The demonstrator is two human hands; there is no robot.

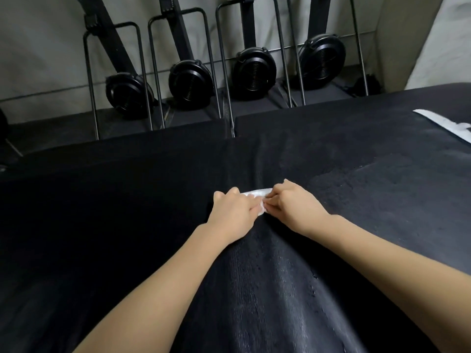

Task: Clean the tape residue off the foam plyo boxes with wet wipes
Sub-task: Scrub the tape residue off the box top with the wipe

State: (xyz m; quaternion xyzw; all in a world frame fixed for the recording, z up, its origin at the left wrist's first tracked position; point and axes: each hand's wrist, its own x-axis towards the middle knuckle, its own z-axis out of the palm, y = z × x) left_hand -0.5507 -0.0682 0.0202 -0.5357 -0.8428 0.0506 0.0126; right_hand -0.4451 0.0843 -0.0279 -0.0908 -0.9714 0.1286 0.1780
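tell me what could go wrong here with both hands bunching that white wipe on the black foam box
The small white wet wipe, pinched by the left hand and right hand, may tear or shed lint. The wet, glossy patch on the black foam plyo box could spread residue. The white tape strip sits far right, easily missed.

Both hands (257, 207) on wet wipe (256, 192)

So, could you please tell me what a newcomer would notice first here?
Two bare hands meet mid-frame, the left hand and right hand both pinching a white wet wipe on the black foam plyo box. Behind stand four black fan wheels, and white tape remains far right.
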